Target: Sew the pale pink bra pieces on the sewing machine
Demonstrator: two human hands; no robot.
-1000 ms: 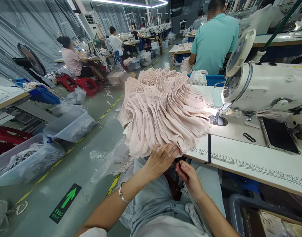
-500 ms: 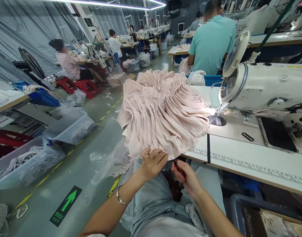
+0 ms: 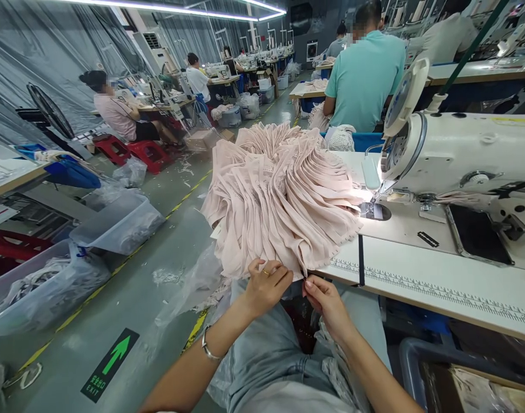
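At mid-frame I am seeing a cloth pile [image 3: 279, 201], pale pink and thin, fanning out in many soft, rippling folds; its right side is lying on the smooth white desk [image 3: 389, 258], its lower hem hanging toward the denim lap [image 3: 266, 353]. The left hand [image 3: 266, 289] is resting at that hem, fingers curling against the cloth; whether its grip is pinching the fabric, I am not managing to tell from here. Just beside it, the right hand [image 3: 326, 298] is holding its grip closed around a small dark tool [image 3: 305, 277] (only a sliver is showing), which is touching the hem. At the right of the frame, a glossy, rounded sewing machine [image 3: 469, 152] is standing over the desk, and a flat, slotted blade [image 3: 428, 239] is lying in front of it. At the left, translucent plastic bins [image 3: 118, 221] are sitting beside yellow floor tape [image 3: 187, 198]; a rectangular exit sign [image 3: 110, 365] is marking the lower left.
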